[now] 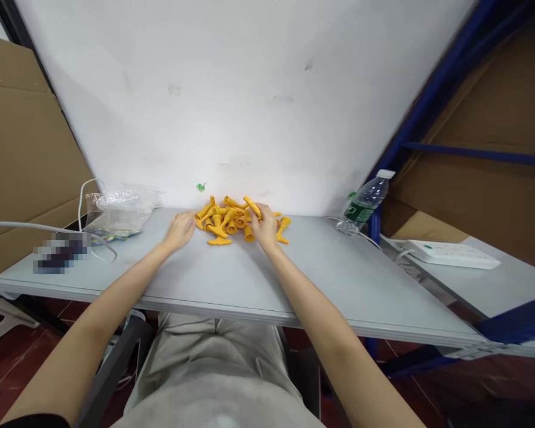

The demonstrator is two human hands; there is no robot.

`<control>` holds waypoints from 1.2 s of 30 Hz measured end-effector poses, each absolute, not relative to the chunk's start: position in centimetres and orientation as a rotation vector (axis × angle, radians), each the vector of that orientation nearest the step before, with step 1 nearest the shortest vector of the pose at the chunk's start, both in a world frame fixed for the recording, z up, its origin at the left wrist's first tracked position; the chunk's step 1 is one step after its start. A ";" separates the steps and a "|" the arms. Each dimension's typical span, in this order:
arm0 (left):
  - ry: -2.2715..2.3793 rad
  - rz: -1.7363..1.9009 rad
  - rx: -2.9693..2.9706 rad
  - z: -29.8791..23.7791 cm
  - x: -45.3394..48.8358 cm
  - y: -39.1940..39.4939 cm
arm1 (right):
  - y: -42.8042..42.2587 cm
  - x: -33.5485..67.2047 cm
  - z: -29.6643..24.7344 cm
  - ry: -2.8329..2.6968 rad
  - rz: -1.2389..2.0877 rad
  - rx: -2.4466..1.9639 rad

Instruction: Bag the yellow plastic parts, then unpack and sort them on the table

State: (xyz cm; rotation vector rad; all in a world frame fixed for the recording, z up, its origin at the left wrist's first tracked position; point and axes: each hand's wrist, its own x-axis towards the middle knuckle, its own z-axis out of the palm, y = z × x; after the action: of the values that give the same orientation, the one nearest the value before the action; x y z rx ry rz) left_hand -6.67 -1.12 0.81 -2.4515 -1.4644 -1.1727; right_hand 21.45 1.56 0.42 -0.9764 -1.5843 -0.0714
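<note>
A heap of yellow plastic pieces, each with a cone-like hollow stem and a curved crossbar, lies on the grey tabletop against the white panel. My right hand is at the heap's right side, its fingers closed on one yellow plastic piece that tilts above the others. On the heap's left side rests my left hand, fingers loosely bent and apart, with nothing visible in it. Its fingertips are close to the nearest pieces; whether they touch cannot be made out. One loose piece lies right of my right hand.
Clear plastic bags and a white cable lie at the left, near a blurred-out dark object. A water bottle leans by the blue post at right. Beyond it sits a white power strip. The table's front edge runs before my lap.
</note>
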 end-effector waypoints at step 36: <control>-1.253 -2.621 -2.710 -1.3 2.5 0.8 | -0.4 17.8 -0.4 -2.104 -0.115 -0.978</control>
State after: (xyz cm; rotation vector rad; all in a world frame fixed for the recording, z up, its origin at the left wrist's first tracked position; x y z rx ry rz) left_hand 2.47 0.84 -1.25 -2.7101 -1.2529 -2.6215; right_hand 17.78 -0.36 -0.36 -0.9776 -2.1045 -0.1151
